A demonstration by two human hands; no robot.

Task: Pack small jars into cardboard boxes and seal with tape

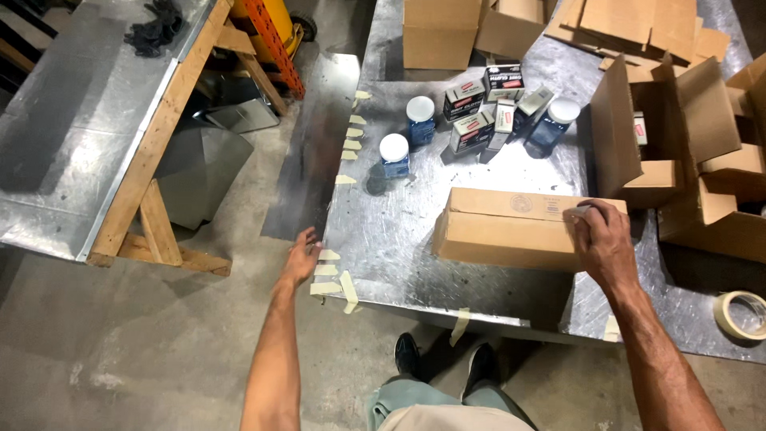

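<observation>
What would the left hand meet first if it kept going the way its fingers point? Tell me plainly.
The left hand points up and right toward the metal table edge. First in line are the strips of masking tape stuck along that edge, right at the fingertips. Whether it already touches one is unclear.

This is a workshop or packing area in a warehouse. Under both hands lies a sheet-metal table (399,239) over a bare concrete floor (120,351). Beyond the hands sit cardboard boxes (678,120), small jars (394,155) and small cartons (471,130). Left of the left hand stands a rough wooden bench (152,152) topped with metal. A tape roll (740,314) lies right of the right hand.
</observation>
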